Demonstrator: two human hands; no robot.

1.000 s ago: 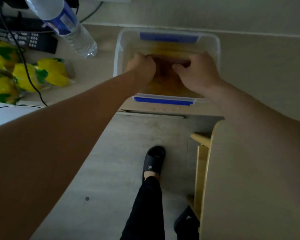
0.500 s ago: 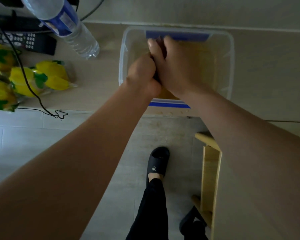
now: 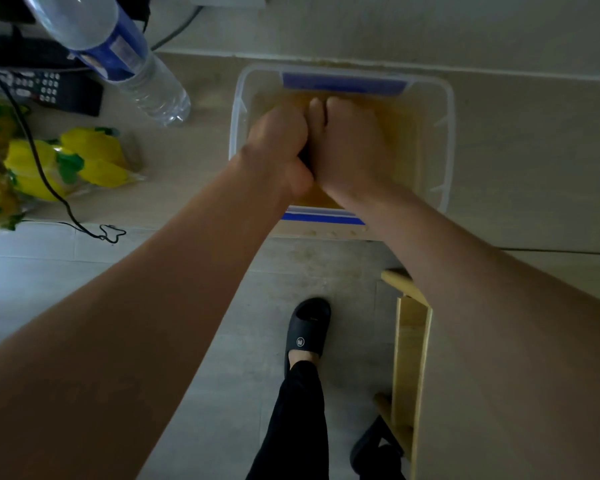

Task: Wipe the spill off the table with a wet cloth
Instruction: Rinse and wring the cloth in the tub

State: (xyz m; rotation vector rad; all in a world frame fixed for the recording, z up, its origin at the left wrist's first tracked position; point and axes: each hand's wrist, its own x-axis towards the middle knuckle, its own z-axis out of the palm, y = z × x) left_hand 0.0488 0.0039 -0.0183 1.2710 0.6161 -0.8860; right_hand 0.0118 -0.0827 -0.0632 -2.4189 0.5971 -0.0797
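Nearest the camera, a black slipper (image 3: pixel 309 332) on the pale floor and a wooden chair frame (image 3: pixel 409 358) just right of it; both forearms reach forward over them to the table (image 3: pixel 201 174). Left hand (image 3: pixel 274 152) and right hand (image 3: pixel 352 147) are pressed together, fingers curled into fists, above a clear plastic tub (image 3: pixel 445 133) with blue clips that sits at the table's near edge. Only a dark sliver of the cloth (image 3: pixel 305 161) shows in the seam between the two fists; the rest is hidden, so its size and how wet it is cannot be told. Judged step: wringing the cloth out over the tub. The tub holds yellowish-brown water (image 3: pixel 404 133). To do it well, keep the fists over the tub's middle, not its near rim, so drips fall inside; twist the hands opposite ways, then re-grip and twist again until it only dampens. Leave the cloth moist, since a dry one would smear. Further left on the table lie yellow-and-green packets (image 3: pixel 94 157), a black cable (image 3: pixel 35 157), a water bottle (image 3: pixel 118 53) on its side and a remote (image 3: pixel 39 90). No spill is plainly visible here.
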